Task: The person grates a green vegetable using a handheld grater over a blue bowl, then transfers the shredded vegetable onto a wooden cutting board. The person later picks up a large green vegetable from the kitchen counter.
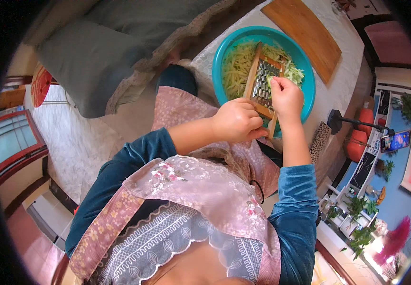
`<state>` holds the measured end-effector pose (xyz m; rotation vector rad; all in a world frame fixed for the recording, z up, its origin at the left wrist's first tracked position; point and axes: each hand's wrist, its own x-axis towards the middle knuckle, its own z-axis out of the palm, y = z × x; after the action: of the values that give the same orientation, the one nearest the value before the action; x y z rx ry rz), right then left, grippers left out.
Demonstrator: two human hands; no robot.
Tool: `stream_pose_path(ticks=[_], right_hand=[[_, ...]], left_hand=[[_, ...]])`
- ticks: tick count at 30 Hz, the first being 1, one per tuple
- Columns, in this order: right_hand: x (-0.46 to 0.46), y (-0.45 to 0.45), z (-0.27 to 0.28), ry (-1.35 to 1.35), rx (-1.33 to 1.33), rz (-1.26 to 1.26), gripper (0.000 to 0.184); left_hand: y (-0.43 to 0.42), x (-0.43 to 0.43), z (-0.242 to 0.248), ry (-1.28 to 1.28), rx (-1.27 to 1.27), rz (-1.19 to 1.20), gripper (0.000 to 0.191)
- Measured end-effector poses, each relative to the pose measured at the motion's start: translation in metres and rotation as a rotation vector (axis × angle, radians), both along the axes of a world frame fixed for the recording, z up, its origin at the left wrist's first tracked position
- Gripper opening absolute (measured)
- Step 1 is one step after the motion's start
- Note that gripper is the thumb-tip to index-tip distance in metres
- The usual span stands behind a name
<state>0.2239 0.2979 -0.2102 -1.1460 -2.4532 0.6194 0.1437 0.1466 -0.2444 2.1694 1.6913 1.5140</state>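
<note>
A teal plastic basin holds a heap of pale green vegetable shreds. Across it lies a wooden-framed grater with a metal grating plate, slanting from the far side towards me. My left hand grips the near end of the grater's frame at the basin's near rim. Over the metal plate, my right hand pinches a small pale green vegetable piece. Its fingers hide most of that piece, so its exact kind is unclear.
A wooden board lies right of the basin on a table with a white patterned cloth. A phone sits on a black stand arm at the right. Grey-green lace-edged fabric hangs at the upper left.
</note>
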Motion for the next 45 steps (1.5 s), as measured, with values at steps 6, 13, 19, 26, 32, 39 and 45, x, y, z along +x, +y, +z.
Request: stream_pose_path(ticks=[6, 13, 19, 26, 32, 39, 45], right_hand=[[-0.004, 0.002, 0.005, -0.013, 0.021, 0.020, 0.019], [-0.011, 0.021, -0.018, -0.041, 0.154, 0.076, 0.017], [-0.036, 0.053, -0.011, -0.244, 0.077, -0.044, 0.018], [0.013, -0.005, 0.019, -0.224, -0.100, -0.023, 0.018], [0.006, 0.005, -0.006, -0.159, 0.119, 0.013, 0.016], [-0.025, 0.034, -0.010, -0.285, 0.074, -0.050, 0.014], [-0.030, 0.091, -0.036, -0.224, -0.046, -0.006, 0.021]], left_hand=[[0.000, 0.000, 0.008, -0.003, 0.017, -0.004, 0.028], [0.000, 0.001, 0.003, 0.001, 0.025, 0.009, 0.029], [0.001, 0.001, 0.002, 0.018, 0.032, 0.009, 0.030], [0.001, -0.001, 0.002, -0.022, 0.070, 0.017, 0.030], [0.001, 0.000, 0.003, -0.017, 0.067, 0.022, 0.029], [0.000, 0.002, 0.005, 0.014, 0.026, 0.015, 0.031], [0.000, 0.001, 0.005, 0.000, 0.038, 0.017, 0.031]])
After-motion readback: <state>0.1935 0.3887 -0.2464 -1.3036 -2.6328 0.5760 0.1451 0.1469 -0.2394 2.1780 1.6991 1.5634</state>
